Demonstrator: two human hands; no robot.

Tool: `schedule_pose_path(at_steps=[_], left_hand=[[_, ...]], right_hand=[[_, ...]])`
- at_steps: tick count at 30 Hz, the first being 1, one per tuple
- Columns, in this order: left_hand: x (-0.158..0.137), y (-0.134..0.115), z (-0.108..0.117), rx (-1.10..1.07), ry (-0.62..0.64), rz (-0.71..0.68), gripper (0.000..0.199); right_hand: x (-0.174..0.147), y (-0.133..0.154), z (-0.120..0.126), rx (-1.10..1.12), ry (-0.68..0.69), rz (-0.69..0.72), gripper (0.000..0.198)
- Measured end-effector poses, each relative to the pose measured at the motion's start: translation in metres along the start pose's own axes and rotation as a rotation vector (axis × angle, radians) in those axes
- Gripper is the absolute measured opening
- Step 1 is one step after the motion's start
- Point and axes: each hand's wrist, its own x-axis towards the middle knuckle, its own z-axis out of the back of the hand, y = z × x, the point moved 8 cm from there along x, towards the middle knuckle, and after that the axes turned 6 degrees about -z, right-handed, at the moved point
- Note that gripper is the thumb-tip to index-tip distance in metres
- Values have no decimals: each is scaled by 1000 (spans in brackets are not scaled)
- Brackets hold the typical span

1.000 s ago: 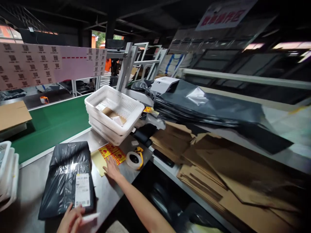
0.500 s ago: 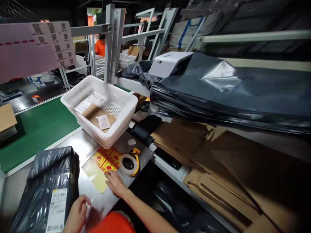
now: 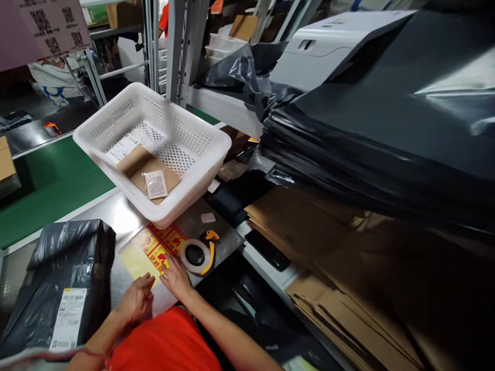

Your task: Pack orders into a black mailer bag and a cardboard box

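Observation:
A sheet of red-and-yellow stickers (image 3: 159, 247) on pale yellow backing (image 3: 133, 260) lies on the metal table. My right hand (image 3: 177, 278) is at its near edge, fingertips and thumb on the stickers. My left hand (image 3: 137, 298) is just left of it, by the backing's near corner, fingers curled together; whatever they hold is hidden. Beside the right hand sits a tape roll (image 3: 196, 256) on a yellow-orange dispenser. To the left lies a parcel (image 3: 73, 263) wrapped in black plastic, with a white shipping label (image 3: 68, 319) on top.
A white perforated basket (image 3: 197, 180) holds a brown cardboard piece and small packets. Behind it runs a green conveyor belt (image 3: 58, 180). On the right are stacked black plastic bags (image 3: 367, 144), flat cardboard (image 3: 294, 226) and a white printer-like device (image 3: 325, 51). A metal post (image 3: 176, 51) rises behind.
My left hand has moved right and forward, close to the right hand. My right hand has shifted onto the stickers' near edge. The view has moved closer to the table.

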Motion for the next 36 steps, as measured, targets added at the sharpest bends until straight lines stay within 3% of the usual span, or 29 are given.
schedule_pose_path(at_steps=[6, 11, 22, 28, 32, 36], left_hand=[[-11, 15, -18, -21, 19, 51, 37], [-13, 19, -23, -69, -39, 86, 33], [-14, 12, -25, -67, -127, 51, 35], [-14, 6, -16, -136, -206, 85, 34], [-14, 4, -7, -223, -272, 228, 24], [-29, 22, -4, -317, -374, 569, 28]], right_hand=[[-13, 6, -7, -40, -49, 103, 23], [-17, 6, -10, -26, -84, 216, 17], [-33, 11, -9, 17, -174, 243, 29], [-35, 12, -14, 17, -181, 241, 31], [-28, 10, -12, 3, -131, 219, 33], [-19, 3, -6, 14, -63, 208, 28]])
